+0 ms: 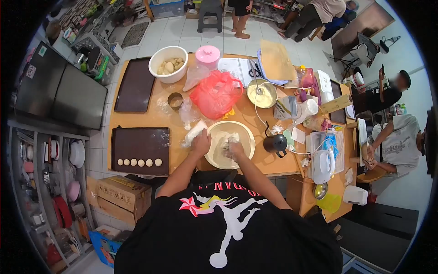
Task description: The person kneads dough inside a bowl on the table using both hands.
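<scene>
My left hand (200,143) is closed on a white plastic bag (195,132) of what looks like flour, at the left rim of a cream-coloured bowl (248,132). White flour (218,138) covers the bottom of this bowl. My right hand (234,151) reaches inside it, fingers curled and dusted white against a pale lump (232,138); what they grip is unclear. To the left, several round dough balls (141,162) sit in a row on a dark baking tray (140,141). A metal ring cutter (174,101) stands beyond the flour bag.
Around the far side stand a white tub (157,54) of dough pieces, a pink canister (208,55), a red plastic bag (216,95) and a bowl of creamy mix (261,102). A black kettle (275,144) and white cable are right. Other people stand beyond the table and at right.
</scene>
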`<control>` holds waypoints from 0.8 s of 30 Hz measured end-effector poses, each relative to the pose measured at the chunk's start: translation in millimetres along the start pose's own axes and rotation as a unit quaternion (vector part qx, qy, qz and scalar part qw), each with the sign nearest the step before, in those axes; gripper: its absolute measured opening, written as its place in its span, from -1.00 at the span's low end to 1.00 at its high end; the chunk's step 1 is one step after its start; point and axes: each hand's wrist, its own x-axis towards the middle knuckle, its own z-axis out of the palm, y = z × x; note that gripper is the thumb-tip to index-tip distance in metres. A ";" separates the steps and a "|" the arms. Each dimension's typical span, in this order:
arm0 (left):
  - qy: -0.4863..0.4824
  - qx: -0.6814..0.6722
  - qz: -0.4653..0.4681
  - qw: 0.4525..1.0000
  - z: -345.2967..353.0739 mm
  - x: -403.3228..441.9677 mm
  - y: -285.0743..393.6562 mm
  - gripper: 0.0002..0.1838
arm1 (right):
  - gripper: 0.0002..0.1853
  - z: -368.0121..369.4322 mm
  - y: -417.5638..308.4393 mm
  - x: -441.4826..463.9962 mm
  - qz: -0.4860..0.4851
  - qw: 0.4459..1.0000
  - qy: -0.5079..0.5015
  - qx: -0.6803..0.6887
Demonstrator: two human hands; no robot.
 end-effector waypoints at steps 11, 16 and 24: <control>-0.013 -0.003 -0.001 1.000 0.9 2.5 -2.0 -0.68 | -0.64 -42.2 -35.2 -6.9 -0.337 0.835 0.166 -0.401; 0.002 -0.008 0.005 1.000 2.7 3.5 -4.2 -0.69 | -0.62 -36.9 -37.0 48.6 -0.302 0.848 0.007 -0.435; 0.001 -0.016 -0.010 1.000 -4.4 -1.3 2.7 -0.70 | -0.75 -21.1 -32.0 -43.0 -0.384 0.645 0.000 -0.661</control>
